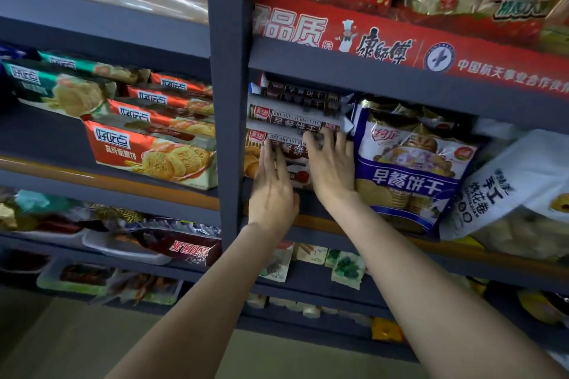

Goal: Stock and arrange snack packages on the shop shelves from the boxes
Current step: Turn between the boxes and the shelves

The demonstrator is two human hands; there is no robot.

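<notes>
Hands meet on the front breakfast-biscuit pack (284, 149), which stands at the left end of the grey shelf (354, 77) bay, hard against the upright post (229, 101). The left hand (272, 184) lies flat on its face, fingers straight and pressing. The right hand (331, 160) covers the pack's right part, fingertips bent onto its top edge — whether it grips or merely presses, I cannot tell. The pack is brown and white with "BREAKFAST BISCUITS" printed along the top; matching packs (295, 115) are stacked above and behind it. Just to the right stands a blue-and-white biscuit bag (412, 175) — upright, touching the right wrist
</notes>
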